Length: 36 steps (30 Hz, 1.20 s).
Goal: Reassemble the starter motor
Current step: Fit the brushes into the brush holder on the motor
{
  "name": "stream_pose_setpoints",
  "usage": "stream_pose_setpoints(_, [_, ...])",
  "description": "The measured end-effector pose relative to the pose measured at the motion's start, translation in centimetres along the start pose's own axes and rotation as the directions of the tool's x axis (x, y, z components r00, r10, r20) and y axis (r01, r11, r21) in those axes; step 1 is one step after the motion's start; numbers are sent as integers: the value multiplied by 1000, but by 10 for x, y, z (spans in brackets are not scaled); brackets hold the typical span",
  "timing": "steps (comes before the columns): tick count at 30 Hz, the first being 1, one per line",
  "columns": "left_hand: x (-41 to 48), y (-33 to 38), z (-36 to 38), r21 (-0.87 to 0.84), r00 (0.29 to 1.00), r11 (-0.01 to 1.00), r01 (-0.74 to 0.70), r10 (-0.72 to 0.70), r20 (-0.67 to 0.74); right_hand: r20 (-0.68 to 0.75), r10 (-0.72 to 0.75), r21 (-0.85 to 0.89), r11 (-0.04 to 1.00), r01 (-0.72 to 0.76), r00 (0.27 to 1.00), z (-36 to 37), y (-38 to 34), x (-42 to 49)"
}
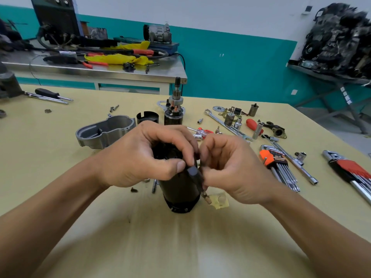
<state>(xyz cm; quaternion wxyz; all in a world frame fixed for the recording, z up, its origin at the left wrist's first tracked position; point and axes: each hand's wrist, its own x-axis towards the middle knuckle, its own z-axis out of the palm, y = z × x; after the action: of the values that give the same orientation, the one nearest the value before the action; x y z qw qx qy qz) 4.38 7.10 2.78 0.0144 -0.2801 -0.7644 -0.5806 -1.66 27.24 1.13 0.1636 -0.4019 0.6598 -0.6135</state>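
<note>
Mid-counter, your left hand (140,155) grips the upright motor housing (180,190), right hand (230,169) pinches its grommet (193,173); a tug could topple it

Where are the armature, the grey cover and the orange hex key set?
armature (175,101): head view, on its silver collar.
grey cover (112,137): head view, on its near outer wall.
orange hex key set (269,159): head view, on the orange holder.
</note>
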Motion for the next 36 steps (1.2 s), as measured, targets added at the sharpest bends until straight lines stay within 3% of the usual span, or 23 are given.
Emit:
stream_pose_setpoints(5, [-2, 2, 0, 59, 1000, 998, -7, 7, -7, 22, 11, 150, 989, -14, 1000, -2, 9, -2])
stream_pose_setpoints(8, [-3, 2, -1, 74, 1000, 997, 18, -17, -20, 56, -98, 43, 994, 96, 994, -2, 8, -4])
stream_pose_setpoints(11, [-4, 1, -4, 70, 997, 996, 62, -59, -44, -8, -266, -151, 953, 262, 964, 0, 7, -9])
stream_pose_setpoints(16, [-3, -1, -3, -28, 982, 984, 178, -179, -66, 18, -555, -438, 744, 506, 832, 0, 3, -10])
stream_pose_setpoints(21, [-1, 2, 2, -183, 959, 952, 246, -266, -95, 6, -585, -533, 684, 498, 811, 1, 1, -14])
stream_pose_setpoints(26, [0, 5, 5, -244, 942, 927, 284, -318, -112, -88, -570, -533, 720, 444, 817, 8, 2, -18])
stream_pose_setpoints(36, [0, 7, 4, -159, 940, 937, 312, -328, -91, -72, -616, -635, 635, 440, 785, 12, 7, -21])
